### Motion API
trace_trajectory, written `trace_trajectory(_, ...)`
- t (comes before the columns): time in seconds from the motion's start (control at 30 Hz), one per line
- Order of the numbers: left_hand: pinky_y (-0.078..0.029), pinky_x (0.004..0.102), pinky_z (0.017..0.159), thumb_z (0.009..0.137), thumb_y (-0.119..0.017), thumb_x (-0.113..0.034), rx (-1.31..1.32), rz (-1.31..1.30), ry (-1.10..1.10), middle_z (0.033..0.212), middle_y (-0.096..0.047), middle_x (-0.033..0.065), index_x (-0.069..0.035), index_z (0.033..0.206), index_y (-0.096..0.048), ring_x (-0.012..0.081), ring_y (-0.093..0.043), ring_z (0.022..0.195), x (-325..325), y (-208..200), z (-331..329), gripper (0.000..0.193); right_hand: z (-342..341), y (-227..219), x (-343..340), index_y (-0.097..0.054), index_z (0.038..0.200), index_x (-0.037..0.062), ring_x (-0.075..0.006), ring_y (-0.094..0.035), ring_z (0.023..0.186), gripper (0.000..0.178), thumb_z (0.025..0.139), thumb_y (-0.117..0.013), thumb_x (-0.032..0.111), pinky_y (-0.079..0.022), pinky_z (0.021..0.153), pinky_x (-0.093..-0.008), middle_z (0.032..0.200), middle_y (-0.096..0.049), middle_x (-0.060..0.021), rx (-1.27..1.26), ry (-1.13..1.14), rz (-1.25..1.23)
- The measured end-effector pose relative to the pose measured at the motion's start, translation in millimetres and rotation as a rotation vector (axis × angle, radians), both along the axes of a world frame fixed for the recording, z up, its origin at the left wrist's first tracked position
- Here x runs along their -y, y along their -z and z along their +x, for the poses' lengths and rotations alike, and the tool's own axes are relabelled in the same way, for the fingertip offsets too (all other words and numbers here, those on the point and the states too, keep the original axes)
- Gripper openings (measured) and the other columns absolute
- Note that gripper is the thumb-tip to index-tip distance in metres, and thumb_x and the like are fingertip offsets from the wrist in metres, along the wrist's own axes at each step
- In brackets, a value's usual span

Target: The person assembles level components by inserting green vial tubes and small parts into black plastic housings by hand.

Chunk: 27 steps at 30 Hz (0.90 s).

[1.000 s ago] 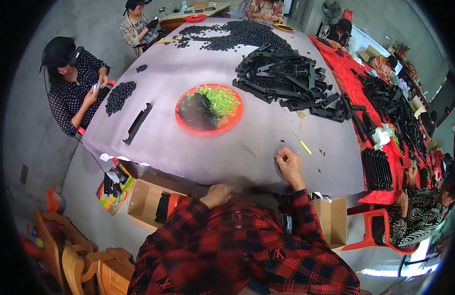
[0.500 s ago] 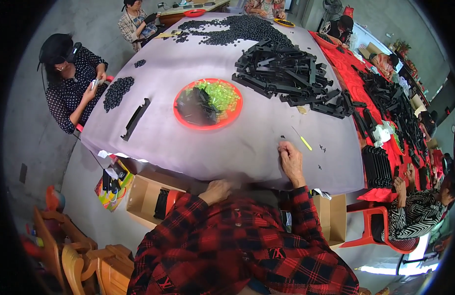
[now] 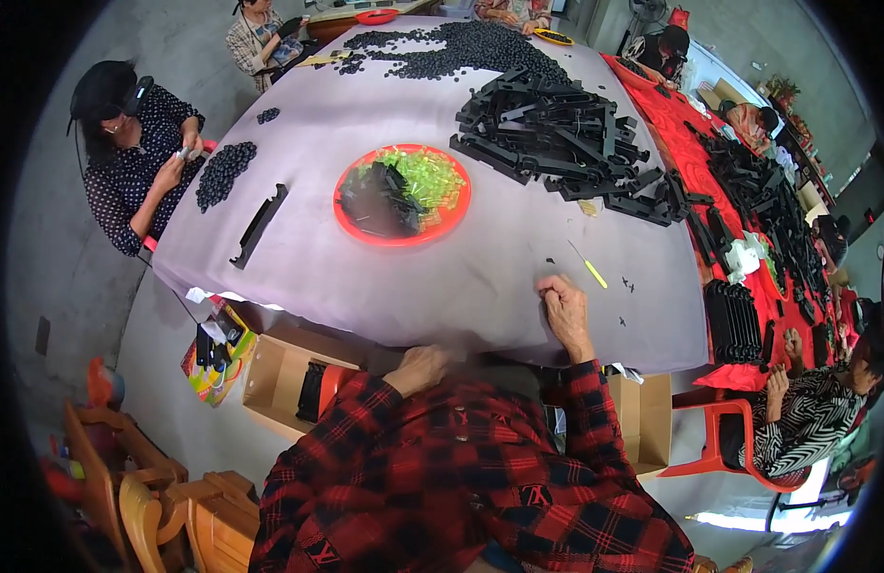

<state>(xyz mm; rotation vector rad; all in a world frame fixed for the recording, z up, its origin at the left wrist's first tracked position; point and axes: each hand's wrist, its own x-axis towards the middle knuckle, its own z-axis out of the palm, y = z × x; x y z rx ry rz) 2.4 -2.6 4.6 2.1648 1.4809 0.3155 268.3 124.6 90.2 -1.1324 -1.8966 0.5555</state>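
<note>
The right hand (image 3: 566, 310) rests on the pale-covered table (image 3: 308, 296), fingers curled; whether they grip anything is unclear. At its one o'clock lies a yellow-handled tool (image 3: 596, 275), at two some tiny black bits (image 3: 627, 285). The left hand (image 3: 420, 370), at its eight, sits by the table's near edge, fingertips blurred. At ten is a red plate (image 3: 394, 241) of light-green and dark pieces; from it, black bars (image 3: 556, 143) heap at two o'clock, black round pieces (image 3: 470, 53) spread at one.
</note>
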Motion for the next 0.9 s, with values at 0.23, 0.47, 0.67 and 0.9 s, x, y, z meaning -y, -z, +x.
trace_trajectory(0.23, -0.052, 0.0484, 0.087, 0.085, -0.063, -0.014, 0.042, 0.001, 0.003, 0.106, -0.067, 0.0203, -0.005, 0.119, -0.065, 0.0395, -0.063, 0.103, 2, -6, 0, 0.035, 0, 0, 1, -0.066, 0.089, 0.0028, -0.0296, -0.063, 0.075, 0.017, 0.084, -0.050, 0.000, -0.049, 0.070, -0.0355, 0.081, -0.063, -0.0137, -0.035, 0.015, -0.047)
trace_trajectory(0.47, -0.051, 0.0494, 0.088, 0.087, -0.062, -0.016, 0.010, -0.063, -0.006, 0.104, -0.067, 0.0210, -0.006, 0.120, -0.064, 0.0394, -0.063, 0.103, -1, -6, 1, 0.035, 1, 1, -1, -0.067, 0.088, 0.0028, -0.0286, -0.063, 0.075, 0.017, 0.084, -0.051, 0.000, -0.050, 0.070, -0.0349, 0.081, -0.063, -0.0130, -0.029, 0.017, -0.051)
trace_trajectory(0.67, -0.051, 0.0497, 0.087, 0.086, -0.063, -0.019, -0.038, -0.050, 0.011, 0.102, -0.066, 0.0219, -0.007, 0.120, -0.065, 0.0391, -0.063, 0.102, -2, 9, -1, 0.036, 1, 3, -3, -0.067, 0.089, 0.0026, -0.0289, -0.062, 0.073, 0.017, 0.084, -0.051, 0.000, -0.049, 0.069, -0.0347, 0.079, -0.062, -0.0133, -0.016, 0.011, -0.033)
trace_trajectory(0.9, -0.051, 0.0490, 0.087, 0.085, -0.063, -0.019, -0.087, -0.043, 0.016, 0.103, -0.067, 0.0217, -0.008, 0.118, -0.066, 0.0389, -0.064, 0.100, -2, 17, -1, 0.035, 4, -2, 0, -0.065, 0.088, 0.0006, -0.0214, -0.062, 0.071, 0.018, 0.085, -0.047, -0.001, -0.049, 0.068, -0.0307, 0.078, -0.062, -0.0102, -0.017, 0.011, -0.035)
